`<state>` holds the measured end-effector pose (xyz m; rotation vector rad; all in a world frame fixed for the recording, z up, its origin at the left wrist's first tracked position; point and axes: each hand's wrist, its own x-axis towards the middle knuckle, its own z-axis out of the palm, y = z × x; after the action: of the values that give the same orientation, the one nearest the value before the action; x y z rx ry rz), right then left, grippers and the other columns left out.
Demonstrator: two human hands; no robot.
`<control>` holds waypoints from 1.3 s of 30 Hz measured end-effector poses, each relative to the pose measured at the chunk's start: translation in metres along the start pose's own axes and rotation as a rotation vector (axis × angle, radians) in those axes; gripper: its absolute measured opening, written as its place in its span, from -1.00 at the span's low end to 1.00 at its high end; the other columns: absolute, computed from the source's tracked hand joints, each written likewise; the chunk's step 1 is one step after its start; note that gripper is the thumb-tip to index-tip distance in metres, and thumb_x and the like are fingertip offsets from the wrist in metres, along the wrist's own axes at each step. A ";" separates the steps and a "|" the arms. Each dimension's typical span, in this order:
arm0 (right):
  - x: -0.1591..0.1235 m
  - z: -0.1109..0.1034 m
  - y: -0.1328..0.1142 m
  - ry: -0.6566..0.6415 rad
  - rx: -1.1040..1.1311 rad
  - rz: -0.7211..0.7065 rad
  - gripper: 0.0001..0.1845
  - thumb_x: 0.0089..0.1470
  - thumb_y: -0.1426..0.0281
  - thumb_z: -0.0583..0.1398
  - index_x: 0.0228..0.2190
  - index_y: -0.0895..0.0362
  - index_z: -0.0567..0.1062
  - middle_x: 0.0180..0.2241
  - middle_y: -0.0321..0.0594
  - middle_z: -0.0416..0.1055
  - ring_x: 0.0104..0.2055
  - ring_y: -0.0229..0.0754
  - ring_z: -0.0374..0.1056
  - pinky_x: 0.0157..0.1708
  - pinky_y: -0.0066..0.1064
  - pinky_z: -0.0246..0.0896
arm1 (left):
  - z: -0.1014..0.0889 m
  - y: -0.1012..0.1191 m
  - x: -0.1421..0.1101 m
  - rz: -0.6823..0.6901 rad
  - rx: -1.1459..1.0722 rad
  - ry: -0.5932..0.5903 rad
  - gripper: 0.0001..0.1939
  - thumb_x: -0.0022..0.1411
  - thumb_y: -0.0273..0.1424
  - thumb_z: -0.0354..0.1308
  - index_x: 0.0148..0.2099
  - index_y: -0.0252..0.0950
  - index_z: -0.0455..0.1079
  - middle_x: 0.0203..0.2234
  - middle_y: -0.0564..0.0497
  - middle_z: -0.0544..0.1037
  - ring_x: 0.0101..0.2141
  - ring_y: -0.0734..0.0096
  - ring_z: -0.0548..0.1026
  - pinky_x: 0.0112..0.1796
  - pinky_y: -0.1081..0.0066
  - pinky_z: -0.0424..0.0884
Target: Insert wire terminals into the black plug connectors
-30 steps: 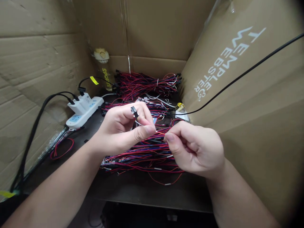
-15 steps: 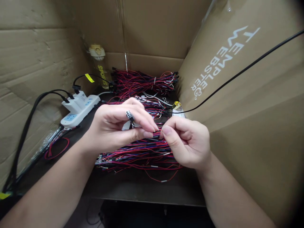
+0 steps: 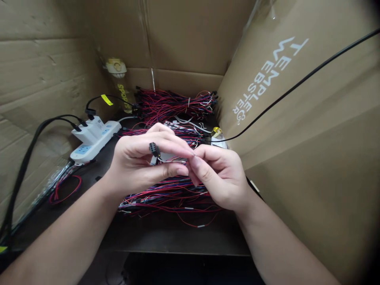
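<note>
My left hand (image 3: 138, 160) is closed loosely around a short wire harness. Its small black multi-pin connector (image 3: 153, 149) sticks up between thumb and index finger. From the connector a thin pale wire (image 3: 173, 161) runs rightward between my fingers. My right hand (image 3: 222, 174) is pinched, with thumb and index fingertips against the left fingertips. Whatever it grips at that spot is too small and covered to name. Beneath both hands lie bundles of red, blue and black wires (image 3: 169, 194) on the dark table (image 3: 166, 235).
A tied wire bundle (image 3: 175, 105) lies at the back. On the left are a white power strip (image 3: 97, 142) with plugs and a bottle (image 3: 116, 69) with a yellow lid. Cardboard walls (image 3: 273, 118) enclose the table, and a black cable (image 3: 285, 97) crosses at right.
My right hand has moved left, so its fingertips now touch those of my left hand. The connector has turned and shows a darker face. The view has shifted slightly.
</note>
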<state>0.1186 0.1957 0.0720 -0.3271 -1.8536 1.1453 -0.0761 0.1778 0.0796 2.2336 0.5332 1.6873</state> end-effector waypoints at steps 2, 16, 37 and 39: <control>-0.001 0.002 -0.001 0.007 0.050 0.010 -0.69 0.31 0.31 0.23 -0.46 0.18 0.43 -0.59 -0.39 0.27 -0.56 -0.40 0.13 -0.57 -0.53 0.11 | 0.000 0.001 0.000 -0.023 -0.003 -0.010 -0.75 0.12 -0.43 0.51 -0.11 -0.16 0.67 -0.32 -0.01 0.72 -0.27 0.29 0.62 -0.17 0.22 0.48; -0.009 0.009 -0.003 -0.001 -0.142 -0.129 -0.61 0.17 0.49 0.21 -0.63 0.12 0.23 -0.66 -0.44 0.01 -0.63 -0.43 -0.09 -0.65 -0.52 -0.15 | 0.001 0.000 0.000 -0.094 -0.146 -0.026 -0.84 0.12 -0.42 0.51 -0.40 -0.24 0.57 -0.45 0.00 0.69 -0.41 0.38 0.56 -0.31 0.31 0.49; -0.011 -0.001 -0.003 0.101 -0.571 -0.378 -0.73 0.14 0.51 0.20 -0.59 0.12 0.41 -0.69 -0.41 0.13 -0.66 -0.39 0.02 -0.62 -0.48 -0.02 | -0.004 0.007 0.001 -0.111 -0.090 -0.184 -0.80 0.20 -0.49 0.42 -0.11 -0.25 0.60 -0.17 -0.15 0.69 -0.15 0.22 0.62 -0.09 0.25 0.55; -0.010 -0.001 -0.002 0.096 -0.550 -0.385 -0.75 0.13 0.53 0.20 -0.57 0.13 0.42 -0.68 -0.41 0.13 -0.66 -0.41 0.02 -0.63 -0.49 -0.03 | -0.005 0.008 0.003 -0.064 -0.076 -0.203 -0.91 0.24 -0.52 0.38 -0.21 -0.27 0.61 -0.18 -0.13 0.71 -0.18 0.27 0.63 -0.10 0.28 0.55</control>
<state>0.1251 0.1890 0.0686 -0.3054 -2.0108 0.3447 -0.0792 0.1725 0.0868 2.2734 0.4768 1.4062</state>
